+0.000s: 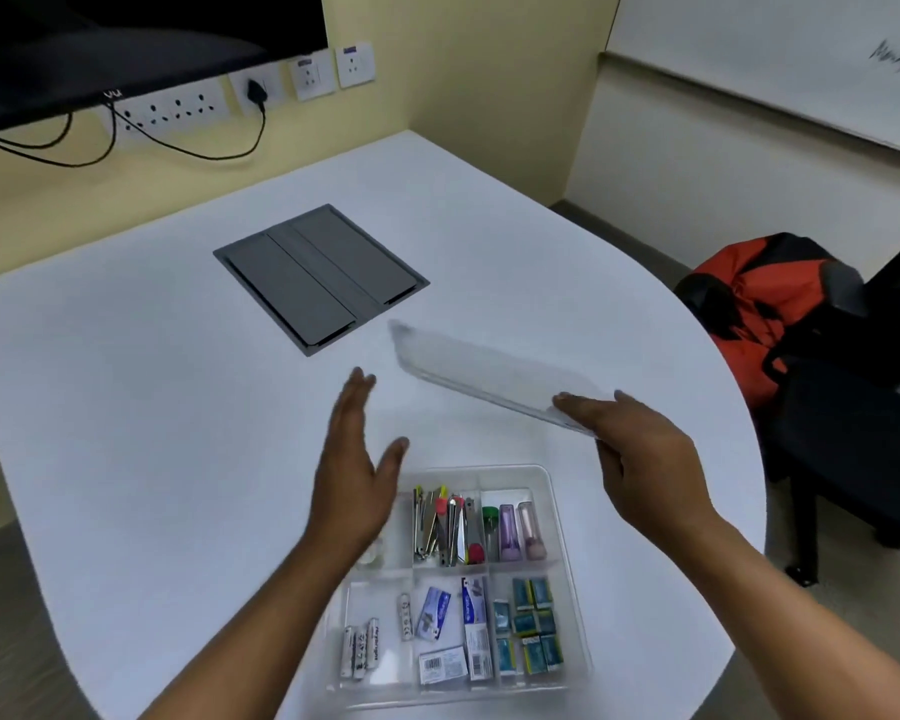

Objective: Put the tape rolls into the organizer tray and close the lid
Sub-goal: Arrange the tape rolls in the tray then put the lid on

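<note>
A clear plastic organizer tray (546, 478) sits on the white table near me, its compartments holding batteries, nail clippers, small boxes and other bits. My right hand (640, 449) grips one end of the clear lid (479, 368), which hangs tilted in the air beyond the tray and looks blurred. My left hand (357, 459) hovers open above the tray's far left corner, fingers spread, touching nothing. Something clear and round (372, 556) shows in the tray's far left compartment under my left wrist; I cannot tell whether it is a tape roll.
A grey cable hatch (320, 278) is set into the table (126, 407) farther back. An orange and black backpack (754, 304) rests on a black chair at the right. Wall sockets with cables and a dark screen are at the back left.
</note>
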